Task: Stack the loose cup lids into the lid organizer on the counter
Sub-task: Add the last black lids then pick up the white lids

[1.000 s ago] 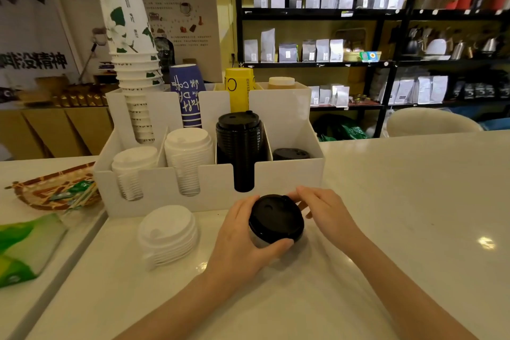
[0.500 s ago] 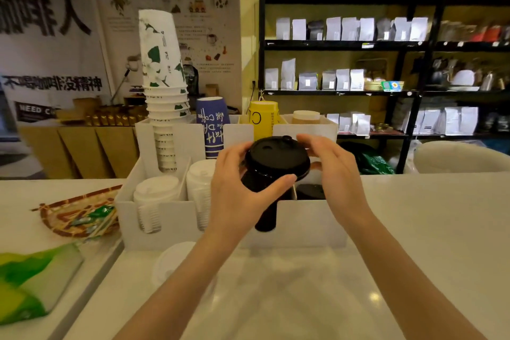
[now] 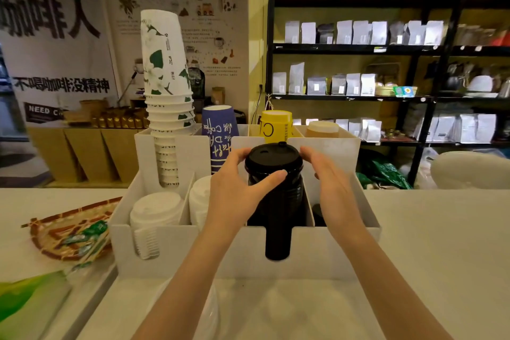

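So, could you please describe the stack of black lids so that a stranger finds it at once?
Find the white lid organizer on the pale counter. In its front row, the third compartment from the left holds the tall stack of black plastic lids, gripped by the left hand, with the right hand beside it. The two stacks of white lids to its left are shorter.

paper cup stacks point(image 3: 168, 96) | wicker tray point(image 3: 66, 232) | shelf bags point(image 3: 345, 33)
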### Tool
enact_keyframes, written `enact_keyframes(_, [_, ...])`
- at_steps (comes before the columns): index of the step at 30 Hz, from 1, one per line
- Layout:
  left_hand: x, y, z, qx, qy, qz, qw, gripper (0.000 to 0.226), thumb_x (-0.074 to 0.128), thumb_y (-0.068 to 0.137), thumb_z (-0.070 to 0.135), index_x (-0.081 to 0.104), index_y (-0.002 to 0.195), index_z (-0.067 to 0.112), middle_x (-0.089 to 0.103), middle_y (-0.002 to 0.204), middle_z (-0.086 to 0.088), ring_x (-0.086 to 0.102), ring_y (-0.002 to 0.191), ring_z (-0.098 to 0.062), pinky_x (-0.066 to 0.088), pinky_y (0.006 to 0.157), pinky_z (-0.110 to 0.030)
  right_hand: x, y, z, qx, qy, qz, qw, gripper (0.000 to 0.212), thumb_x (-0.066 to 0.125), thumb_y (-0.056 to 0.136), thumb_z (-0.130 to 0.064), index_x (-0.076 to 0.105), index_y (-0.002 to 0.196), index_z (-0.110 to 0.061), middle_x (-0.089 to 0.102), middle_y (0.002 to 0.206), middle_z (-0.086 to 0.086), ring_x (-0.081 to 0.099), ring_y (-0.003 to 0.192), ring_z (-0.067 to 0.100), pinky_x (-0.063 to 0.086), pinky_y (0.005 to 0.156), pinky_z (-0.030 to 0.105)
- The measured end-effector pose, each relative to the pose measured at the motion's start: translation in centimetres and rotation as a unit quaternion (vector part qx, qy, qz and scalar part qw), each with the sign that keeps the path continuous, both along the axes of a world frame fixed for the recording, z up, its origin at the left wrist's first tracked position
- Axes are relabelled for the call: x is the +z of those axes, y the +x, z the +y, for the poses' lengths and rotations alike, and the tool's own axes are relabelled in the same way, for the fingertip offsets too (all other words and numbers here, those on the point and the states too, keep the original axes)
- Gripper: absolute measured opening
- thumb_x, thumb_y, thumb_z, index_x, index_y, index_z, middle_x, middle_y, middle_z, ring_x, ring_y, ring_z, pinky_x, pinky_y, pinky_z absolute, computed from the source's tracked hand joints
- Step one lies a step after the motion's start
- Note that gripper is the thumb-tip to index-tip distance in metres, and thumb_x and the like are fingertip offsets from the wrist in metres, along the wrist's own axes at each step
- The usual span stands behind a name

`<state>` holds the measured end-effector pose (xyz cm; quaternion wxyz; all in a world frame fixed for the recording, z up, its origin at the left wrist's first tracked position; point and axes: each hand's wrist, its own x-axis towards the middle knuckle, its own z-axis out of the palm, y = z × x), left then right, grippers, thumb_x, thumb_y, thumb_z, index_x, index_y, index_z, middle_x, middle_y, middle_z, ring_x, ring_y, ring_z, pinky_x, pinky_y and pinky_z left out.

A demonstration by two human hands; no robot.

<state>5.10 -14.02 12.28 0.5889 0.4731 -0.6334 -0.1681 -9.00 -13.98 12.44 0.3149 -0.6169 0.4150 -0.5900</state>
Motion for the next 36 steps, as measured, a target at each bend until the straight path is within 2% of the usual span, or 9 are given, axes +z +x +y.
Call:
enact_keyframes(2, [-0.3, 0.1, -0.3, 0.009, 0.01, -0.012, 1.0, 0.059, 0.074, 0.065, 0.037, 0.048, 0.116, 0.021, 0.057, 0.112, 0.007, 0.047, 0.104, -0.007, 0.035, 0.082, -0.012, -0.5, -0.1, -0.4, 0.008, 0.018, -0.007, 1.0, 0.037, 0.03, 0.095, -0.03, 0.05, 0.125, -0.022, 0.054, 0.106, -0.017, 0.046, 0.093, -0.014, 0.031, 0.065, -0.012])
enact_keyframes(5, [-0.6, -0.2, -0.3, 0.019, 0.018, -0.036, 0.999, 0.057, 0.072, 0.067, 0.037, 0.048, 0.116, 0.02, 0.055, 0.108, 0.009, 0.044, 0.098, -0.004, 0.033, 0.068, -0.004, -1.0, -0.3, -0.8, 0.008, 0.014, -0.005, 1.0, 0.033, 0.031, 0.095, -0.029, 0.056, 0.117, -0.025, 0.057, 0.101, -0.018, 0.048, 0.084, -0.022, 0.033, 0.064, -0.011])
enact_keyframes(9, [-0.8, -0.6, -0.5, 0.027, 0.025, -0.049, 0.998, 0.056, 0.069, 0.072, 0.036, 0.048, 0.12, 0.018, 0.057, 0.121, 0.001, 0.04, 0.1, -0.003, 0.036, 0.081, -0.018, -1.3, -0.3, -0.9, 0.019, -0.005, 0.016, 1.0, 0.031, 0.029, 0.096, -0.023, 0.054, 0.094, -0.041, 0.055, 0.091, -0.027, 0.047, 0.075, -0.031, 0.033, 0.064, -0.01])
enact_keyframes(13, [-0.9, -0.6, -0.6, 0.033, 0.026, -0.055, 0.998, 0.052, 0.066, 0.074, 0.037, 0.049, 0.12, 0.018, 0.055, 0.114, 0.007, 0.041, 0.1, -0.004, 0.034, 0.084, -0.022, -1.4, -0.2, -1.0, 0.02, -0.01, 0.021, 1.0, 0.029, 0.03, 0.096, -0.023, 0.053, 0.094, -0.04, 0.055, 0.091, -0.026, 0.047, 0.076, -0.03, 0.034, 0.065, -0.009])
enact_keyframes(17, [-0.9, -0.2, -0.9, 0.035, 0.031, -0.068, 0.997, 0.049, 0.063, 0.076, 0.038, 0.051, 0.12, 0.019, 0.048, 0.117, 0.007, 0.037, 0.104, -0.004, 0.036, 0.09, -0.024, -1.4, -0.2, -1.1, 0.007, -0.023, 0.022, 0.999, 0.027, 0.032, 0.095, -0.025, 0.058, 0.093, -0.034, 0.062, 0.092, -0.009, 0.052, 0.078, -0.02, 0.036, 0.065, -0.007])
enact_keyframes(22, [-0.7, 0.2, -1.1, 0.007, 0.056, -0.072, 0.996, 0.045, 0.06, 0.079, 0.036, 0.051, 0.12, 0.019, 0.051, 0.123, -0.002, 0.041, 0.108, -0.011, 0.041, 0.097, -0.035, -1.7, -0.1, -1.1, -0.033, -0.078, 0.049, 0.995, 0.035, 0.035, 0.094, -0.025, 0.062, 0.094, -0.004, 0.063, 0.092, 0.023, 0.053, 0.081, 0.015, 0.04, 0.062, 0.012])
enact_keyframes(27, [-0.6, 0.3, -1.0, -0.007, 0.048, -0.048, 0.998, 0.048, 0.061, 0.08, 0.03, 0.048, 0.124, 0.017, 0.053, 0.125, -0.002, 0.042, 0.106, -0.007, 0.039, 0.089, -0.026, -2.2, -0.3, -1.2, -0.076, -0.085, 0.083, 0.99, 0.044, 0.032, 0.09, -0.035, 0.062, 0.091, -0.004, 0.064, 0.087, 0.019, 0.056, 0.082, 0.02, 0.043, 0.069, 0.017])
enact_keyframes(31, [-0.7, 0.6, -0.9, -0.015, 0.057, -0.056, 0.997, 0.051, 0.063, 0.079, 0.028, 0.047, 0.126, 0.016, 0.053, 0.129, -0.002, 0.04, 0.106, -0.005, 0.04, 0.091, -0.029, -2.3, -0.2, -1.2, -0.105, -0.097, 0.125, 0.982, 0.046, 0.029, 0.088, -0.04, 0.062, 0.09, -0.008, 0.065, 0.084, 0.011, 0.057, 0.086, 0.022, 0.049, 0.081, 0.041])
enact_keyframes(36, [-0.8, 0.6, -0.7, -0.01, 0.048, -0.068, 0.997, 0.05, 0.062, 0.079, 0.03, 0.048, 0.125, 0.017, 0.056, 0.126, -0.002, 0.044, 0.107, -0.007, 0.045, 0.096, -0.034, -2.3, -0.3, -1.0, -0.108, -0.086, 0.142, 0.98, 0.037, 0.032, 0.091, -0.035, 0.061, 0.099, -0.014, 0.065, 0.094, 0.007, 0.056, 0.092, 0.017, 0.043, 0.078, 0.024])
